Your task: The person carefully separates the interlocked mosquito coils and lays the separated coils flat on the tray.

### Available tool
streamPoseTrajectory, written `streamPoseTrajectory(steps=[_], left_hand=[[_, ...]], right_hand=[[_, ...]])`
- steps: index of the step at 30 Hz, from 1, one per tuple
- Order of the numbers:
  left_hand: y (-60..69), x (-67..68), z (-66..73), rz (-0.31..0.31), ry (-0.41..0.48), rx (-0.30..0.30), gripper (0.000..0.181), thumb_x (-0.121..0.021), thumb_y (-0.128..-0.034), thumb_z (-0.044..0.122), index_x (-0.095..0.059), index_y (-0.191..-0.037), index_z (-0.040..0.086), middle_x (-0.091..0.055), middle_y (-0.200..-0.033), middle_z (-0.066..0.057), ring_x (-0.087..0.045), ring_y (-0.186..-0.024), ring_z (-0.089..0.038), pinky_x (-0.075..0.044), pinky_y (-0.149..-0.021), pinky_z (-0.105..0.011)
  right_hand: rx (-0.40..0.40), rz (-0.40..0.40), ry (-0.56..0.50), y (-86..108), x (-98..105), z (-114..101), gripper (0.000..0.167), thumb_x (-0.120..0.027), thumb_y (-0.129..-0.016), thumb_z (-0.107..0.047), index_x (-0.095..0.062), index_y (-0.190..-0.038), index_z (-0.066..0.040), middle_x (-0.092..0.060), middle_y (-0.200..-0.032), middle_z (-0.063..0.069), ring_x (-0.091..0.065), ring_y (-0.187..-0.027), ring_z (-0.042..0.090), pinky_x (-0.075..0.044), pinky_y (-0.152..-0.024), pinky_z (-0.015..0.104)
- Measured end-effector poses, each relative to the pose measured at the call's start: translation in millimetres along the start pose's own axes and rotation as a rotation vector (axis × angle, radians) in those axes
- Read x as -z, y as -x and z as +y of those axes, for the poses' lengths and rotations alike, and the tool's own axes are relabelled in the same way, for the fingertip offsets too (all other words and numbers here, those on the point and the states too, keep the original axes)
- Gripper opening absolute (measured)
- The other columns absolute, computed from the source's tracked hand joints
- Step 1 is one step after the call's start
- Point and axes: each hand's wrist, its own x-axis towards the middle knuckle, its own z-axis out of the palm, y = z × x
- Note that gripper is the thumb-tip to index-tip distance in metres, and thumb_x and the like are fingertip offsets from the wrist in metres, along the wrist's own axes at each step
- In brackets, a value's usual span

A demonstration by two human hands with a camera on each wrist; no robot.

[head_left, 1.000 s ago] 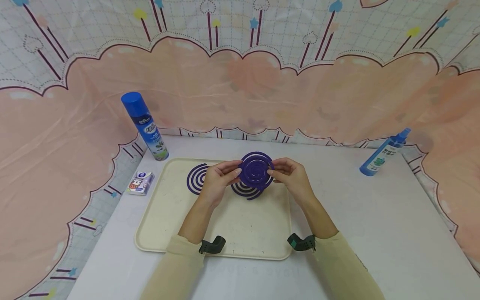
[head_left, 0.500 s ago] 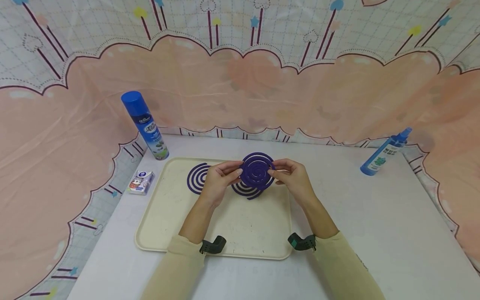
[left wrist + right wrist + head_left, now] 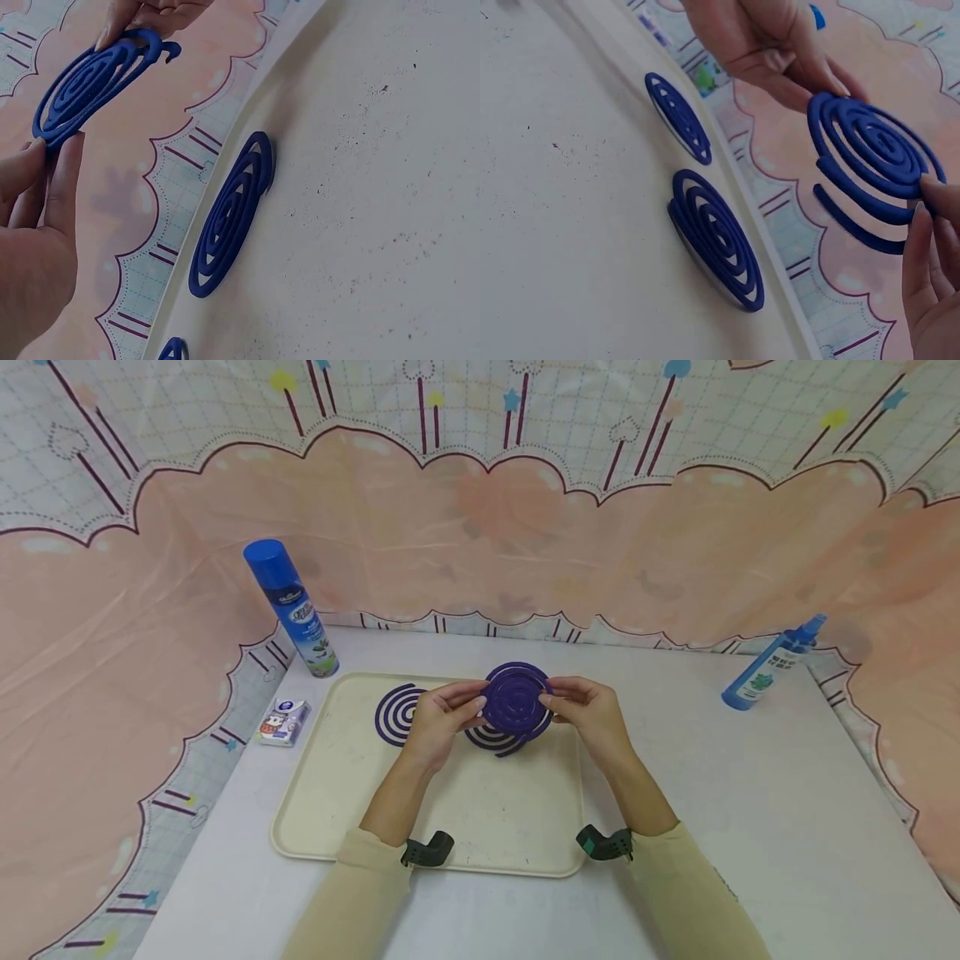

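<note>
A dark blue mosquito coil (image 3: 517,697) is held up above the far part of the cream tray (image 3: 495,827). My left hand (image 3: 437,727) pinches its left edge between thumb and fingers, while my right hand (image 3: 600,722) pinches the opposite edge. Seen from the right wrist, the held coil (image 3: 877,150) shows two loose outer ends, one beside the other. Two more coils lie flat on the tray. The left coil (image 3: 392,714) is partly covered by my left hand in the head view, and the right coil (image 3: 491,745) partly by the held one.
A blue spray can (image 3: 296,618) stands behind the tray's left corner, with a small patterned box (image 3: 282,723) nearer on the white table (image 3: 720,827). Toward the far right stands a blue spray bottle (image 3: 772,668). A printed curtain (image 3: 465,543) hangs close behind the table.
Both hands keep their pinch in nearly the same place. The held coil's rings have shifted slightly against each other, with narrower gaps near the top. The coils on the tray lie as before.
</note>
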Motion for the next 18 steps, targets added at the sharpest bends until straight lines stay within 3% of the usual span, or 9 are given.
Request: streamPoseTrajectory(steps=[9,18], left_hand=[[-1.1,-0.8,-0.6,0.025,0.008,0.01,0.034,-0.061,-0.0959,-0.009,-0.059,-0.129,-0.016,-0.076,-0.094,0.012,-0.072,-0.084,-0.002,-0.063,-0.071,-0.019],[-0.8,-1.2,-2.2,0.018,0.015,0.012,0.035,-0.06,-0.0954,-0.011,-0.058,-0.13,-0.016,-0.077,-0.094,0.012,-0.072,-0.083,-0.002,-0.063,-0.07,-0.019]], right_hand=[[0.007,-0.02,-0.016,2.4,1.5,-1.8,0.035,-0.073,-0.091,-0.002,-0.064,-0.123,0.011,-0.072,-0.088,-0.015,-0.071,-0.082,0.001,-0.063,-0.076,0.02],[-0.044,-0.016,-0.052,1.4,1.5,-1.9,0.039,-0.073,-0.092,-0.003,-0.063,-0.127,0.01,-0.073,-0.087,-0.014,-0.072,-0.077,0.001,-0.064,-0.071,0.021]])
